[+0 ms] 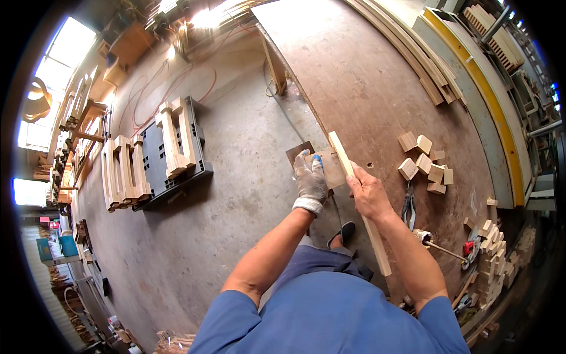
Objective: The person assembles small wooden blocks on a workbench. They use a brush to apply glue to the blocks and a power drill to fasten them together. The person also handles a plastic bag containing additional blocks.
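My left hand [311, 184], in a grey work glove with a blue fingertip, is closed on a flat wooden piece [335, 172] at the table's left edge. A dark brown flat end [299, 151] shows beyond its fingers; whether it belongs to the same piece I cannot tell. My bare right hand [370, 193] grips a long pale wooden strip [342, 154]. That strip slants across the table edge, its upper end beside the flat piece and its lower part [377, 248] running back toward my body. My right palm hides its middle.
Right on the brown table [354, 71] are loose wood blocks [424, 162], pliers [408, 207], a stick-handled tool [423, 236] and stacked small blocks [492, 253]. Long boards [407, 47] line the far side. Slatted wooden frames [125, 171] rest about a black pallet [197, 168]; hoses [141, 97] cross the floor.
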`<state>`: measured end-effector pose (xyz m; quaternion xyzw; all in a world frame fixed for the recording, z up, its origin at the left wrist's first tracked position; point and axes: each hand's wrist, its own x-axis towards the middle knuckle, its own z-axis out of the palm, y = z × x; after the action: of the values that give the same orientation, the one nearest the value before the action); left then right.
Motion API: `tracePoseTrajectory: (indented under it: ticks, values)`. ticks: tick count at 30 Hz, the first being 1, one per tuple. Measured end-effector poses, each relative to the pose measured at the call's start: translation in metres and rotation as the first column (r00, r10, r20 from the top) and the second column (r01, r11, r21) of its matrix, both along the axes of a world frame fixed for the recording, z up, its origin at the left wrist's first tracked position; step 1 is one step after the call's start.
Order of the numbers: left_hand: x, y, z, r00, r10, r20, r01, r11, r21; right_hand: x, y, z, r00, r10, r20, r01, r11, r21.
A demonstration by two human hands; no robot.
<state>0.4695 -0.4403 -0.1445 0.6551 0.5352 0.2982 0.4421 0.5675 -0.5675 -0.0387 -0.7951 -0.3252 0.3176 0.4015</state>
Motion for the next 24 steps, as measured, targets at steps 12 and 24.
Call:
tracePoseTrajectory:
  ticks: [12, 24]
  values:
    - [0.0, -0.002, 0.026, 0.998, -0.054, -0.03, 0.053, 0.999, -0.01, 0.004, 0.007, 0.0, 0.999, 0.04, 0.035, -0.04, 0.999, -0.002]
    - [0.005, -0.014, 0.016, 0.998, 0.011, -0.057, -0.006, 0.996, 0.089, -0.008, -0.019, 0.001, 0.979, 0.092, 0.182, -0.083, 0.995, -0.059]
